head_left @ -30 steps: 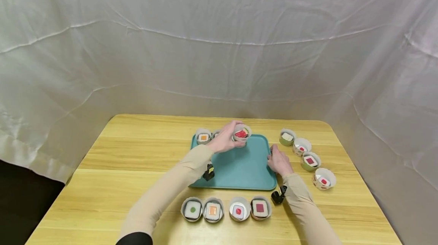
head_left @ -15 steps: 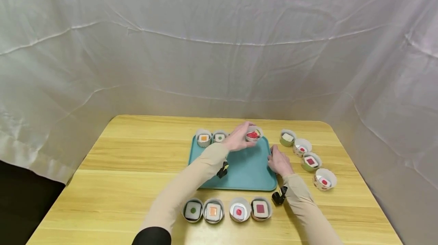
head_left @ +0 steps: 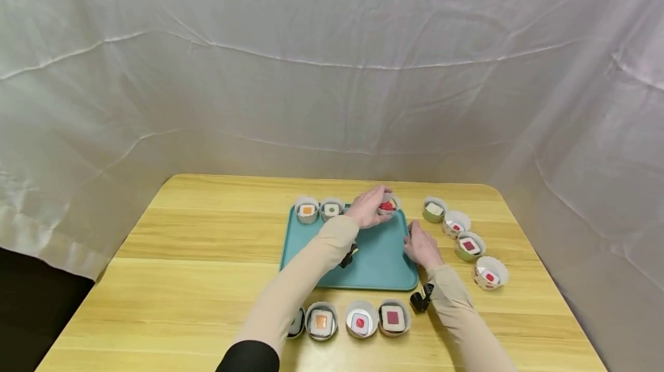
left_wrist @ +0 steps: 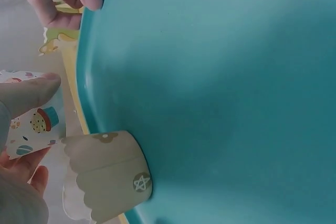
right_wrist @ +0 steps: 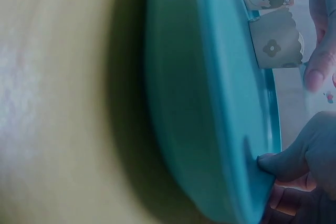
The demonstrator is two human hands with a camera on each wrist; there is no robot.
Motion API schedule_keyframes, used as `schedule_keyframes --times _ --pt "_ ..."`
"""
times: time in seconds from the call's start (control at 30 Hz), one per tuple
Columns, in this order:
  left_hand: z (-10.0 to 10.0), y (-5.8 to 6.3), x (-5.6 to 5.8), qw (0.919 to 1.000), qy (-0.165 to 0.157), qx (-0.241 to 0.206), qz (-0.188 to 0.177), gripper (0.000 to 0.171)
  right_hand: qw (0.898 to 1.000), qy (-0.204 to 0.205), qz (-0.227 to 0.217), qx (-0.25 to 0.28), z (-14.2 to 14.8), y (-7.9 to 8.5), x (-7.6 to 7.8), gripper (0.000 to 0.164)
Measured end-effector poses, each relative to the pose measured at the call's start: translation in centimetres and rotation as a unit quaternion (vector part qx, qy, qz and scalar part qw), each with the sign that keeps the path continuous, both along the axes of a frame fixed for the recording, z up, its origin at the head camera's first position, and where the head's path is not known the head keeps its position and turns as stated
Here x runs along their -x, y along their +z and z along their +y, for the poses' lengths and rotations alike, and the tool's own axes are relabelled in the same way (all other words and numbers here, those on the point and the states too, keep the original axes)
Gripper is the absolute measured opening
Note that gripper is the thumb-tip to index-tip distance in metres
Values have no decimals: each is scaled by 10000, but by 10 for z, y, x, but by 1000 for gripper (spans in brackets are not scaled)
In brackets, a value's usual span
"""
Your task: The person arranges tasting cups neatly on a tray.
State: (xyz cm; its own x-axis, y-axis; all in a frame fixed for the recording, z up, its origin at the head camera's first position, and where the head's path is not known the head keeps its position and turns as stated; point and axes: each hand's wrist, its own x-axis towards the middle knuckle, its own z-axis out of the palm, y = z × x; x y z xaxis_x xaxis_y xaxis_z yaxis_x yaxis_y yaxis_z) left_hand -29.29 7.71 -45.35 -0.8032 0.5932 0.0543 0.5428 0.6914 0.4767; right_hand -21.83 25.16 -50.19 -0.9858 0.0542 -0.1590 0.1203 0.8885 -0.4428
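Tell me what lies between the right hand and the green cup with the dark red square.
Only bare table shows there in the head view: the right hand grips the tray, and the green cup stands apart.

R fingers (right_wrist: 294, 201) gripping teal tray (right_wrist: 247, 103), 2 beige cups (right_wrist: 277, 43) nr far edge, L fingers (right_wrist: 318, 74) on pt-cropped white cup (right_wrist: 317, 101)

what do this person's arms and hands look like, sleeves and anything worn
Both arms wear long, plain beige sleeves: left sleeve, right sleeve, the right one wrinkled near the wrist. Black cloth shows higher on the left arm. A small black device sits at each wrist: left device, right device. The left hand and right hand are ungloved.
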Motion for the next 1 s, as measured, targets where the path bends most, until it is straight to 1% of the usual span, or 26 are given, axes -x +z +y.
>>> schedule_keyframes --times 0.1,0.27,0.37,0.57,0.7,0.9,1.0 --pt "2 -1 0 9999 21 106 99 66 10000 31 21 -8 0 -1 0 24" --pt "6 -5 1 9998 -122 77 135 65 10000 -6 47 77 0 0 0 23" --pt "9 -9 3 9992 -111 243 314 64 9999 -17 128 110 0 2 -1 22" --pt "15 -20 6 9952 69 728 647 61 9998 18 122 133 0 2 -2 22" --pt "17 -25 5 9898 209 1135 835 60 9999 17 108 97 0 -1 -3 23" --pt "19 -28 2 9843 691 1328 940 67 9999 -30 99 30 1 0 -4 23" --pt "20 -29 0 9819 839 1416 941 67 10000 -46 26 33 2 -2 -5 23"
